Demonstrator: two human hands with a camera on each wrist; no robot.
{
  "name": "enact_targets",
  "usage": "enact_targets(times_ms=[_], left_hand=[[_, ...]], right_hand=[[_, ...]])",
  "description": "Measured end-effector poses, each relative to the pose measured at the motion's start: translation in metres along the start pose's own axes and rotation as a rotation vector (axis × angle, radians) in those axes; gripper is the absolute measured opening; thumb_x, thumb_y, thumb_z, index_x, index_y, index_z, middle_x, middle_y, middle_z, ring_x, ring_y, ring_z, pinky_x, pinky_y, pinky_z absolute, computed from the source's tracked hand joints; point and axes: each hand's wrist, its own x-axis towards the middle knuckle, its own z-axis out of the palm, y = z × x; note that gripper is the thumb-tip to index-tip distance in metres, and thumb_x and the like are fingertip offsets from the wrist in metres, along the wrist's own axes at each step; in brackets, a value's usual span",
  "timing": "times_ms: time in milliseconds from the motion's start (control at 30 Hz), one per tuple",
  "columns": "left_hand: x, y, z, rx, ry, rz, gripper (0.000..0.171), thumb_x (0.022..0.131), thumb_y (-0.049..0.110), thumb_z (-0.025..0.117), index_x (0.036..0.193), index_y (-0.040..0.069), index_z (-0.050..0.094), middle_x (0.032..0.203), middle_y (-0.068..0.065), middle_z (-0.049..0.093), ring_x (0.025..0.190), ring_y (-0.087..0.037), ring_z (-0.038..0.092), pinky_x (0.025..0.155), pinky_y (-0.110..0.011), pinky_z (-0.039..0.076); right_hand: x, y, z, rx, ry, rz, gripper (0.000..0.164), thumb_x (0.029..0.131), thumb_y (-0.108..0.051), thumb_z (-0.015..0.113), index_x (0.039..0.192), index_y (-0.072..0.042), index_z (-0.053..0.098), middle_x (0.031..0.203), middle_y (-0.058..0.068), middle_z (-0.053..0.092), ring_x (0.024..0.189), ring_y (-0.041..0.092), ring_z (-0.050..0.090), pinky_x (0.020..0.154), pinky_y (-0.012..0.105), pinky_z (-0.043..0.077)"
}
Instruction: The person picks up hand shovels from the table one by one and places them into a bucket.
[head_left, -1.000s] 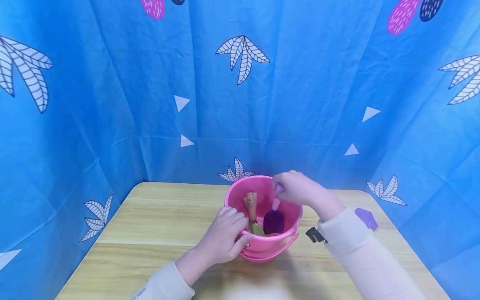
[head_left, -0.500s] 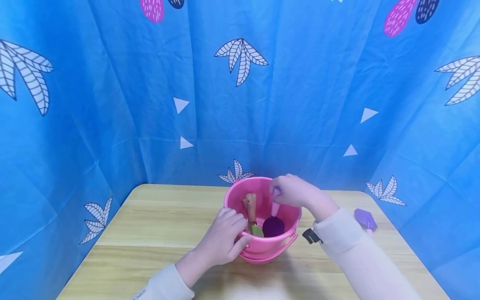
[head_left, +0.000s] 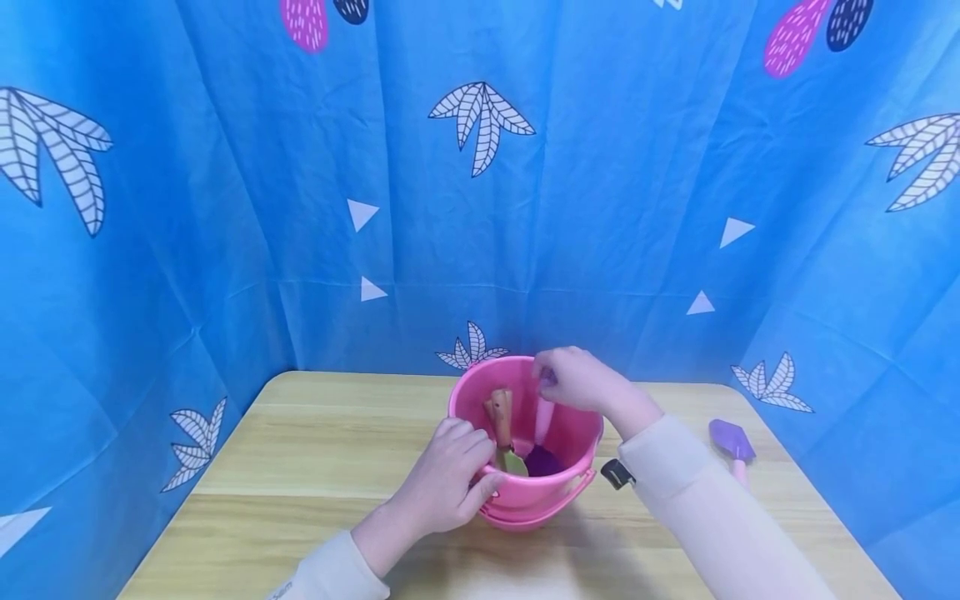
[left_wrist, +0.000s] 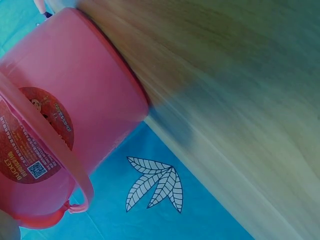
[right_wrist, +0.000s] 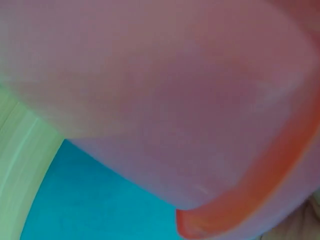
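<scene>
A pink bucket (head_left: 517, 504) stands upright on the wooden table, its pink handle hanging down at the front. My left hand (head_left: 448, 475) grips the near-left rim, thumb outside. My right hand (head_left: 581, 383) reaches over the far-right rim and holds the pink-and-purple handle of a toy shovel (head_left: 544, 460), whose dark purple blade is down inside the bucket. Beside it in the bucket lean wooden-handled tools (head_left: 502, 417), one with a green blade. The left wrist view shows the bucket's side with a round red label (left_wrist: 35, 135); the right wrist view is filled mostly by the bucket wall (right_wrist: 150, 90).
A second toy shovel (head_left: 731, 439), with a purple blade and pink handle, lies on the table (head_left: 330, 467) at the right, partly behind the right sleeve. Blue patterned curtains (head_left: 480, 233) close off the back and both sides.
My right hand has shifted slightly left with the shovel, whose blade sits lower in the bucket. More of the second shovel shows past the sleeve. The left hand stays on the rim.
</scene>
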Motion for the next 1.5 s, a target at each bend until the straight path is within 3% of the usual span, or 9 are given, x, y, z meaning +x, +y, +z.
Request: enact_targets(times_ms=[133,333,967,1500], left_hand=[[0.0,0.0,0.0,0.001,0.004,-0.003,0.029,0.103,0.044,0.046,0.084,0.022,0.051,0.079,0.011,0.046,0.082,-0.009,0.043,0.088,-0.034,0.038],[0.0,-0.001,0.002,-0.004,0.013,0.001,0.03,0.103,0.045,0.045,0.085,0.022,0.051,0.077,0.012,0.045,0.081,-0.009,0.042,0.087,-0.033,0.037],[0.0,0.0,0.004,0.007,0.007,0.005,0.029,0.102,0.043,0.045,0.084,0.022,0.051,0.077,0.012,0.044,0.081,-0.01,0.043,0.086,-0.033,0.037],[0.0,0.002,0.004,0.008,0.017,0.012,0.03,0.103,0.043,0.045,0.084,0.022,0.051,0.076,0.011,0.044,0.081,-0.01,0.043,0.087,-0.034,0.038]], right_hand=[[0.003,0.003,0.005,0.005,0.026,-0.003,0.011,0.087,-0.003,0.07,0.096,-0.008,0.071,0.088,0.001,0.067,0.086,0.019,0.063,0.08,0.036,0.055],[0.008,0.004,0.011,0.002,-0.008,-0.024,0.01,0.085,0.0,0.069,0.092,-0.006,0.073,0.082,-0.001,0.064,0.079,0.017,0.059,0.075,0.033,0.053],[0.009,0.003,0.02,0.019,-0.007,0.035,0.01,0.087,-0.003,0.072,0.094,-0.01,0.073,0.085,-0.002,0.066,0.082,0.017,0.061,0.078,0.033,0.055],[0.007,0.01,0.026,0.007,0.012,0.028,0.011,0.086,-0.002,0.071,0.093,-0.01,0.072,0.083,-0.002,0.065,0.079,0.016,0.06,0.076,0.032,0.055]])
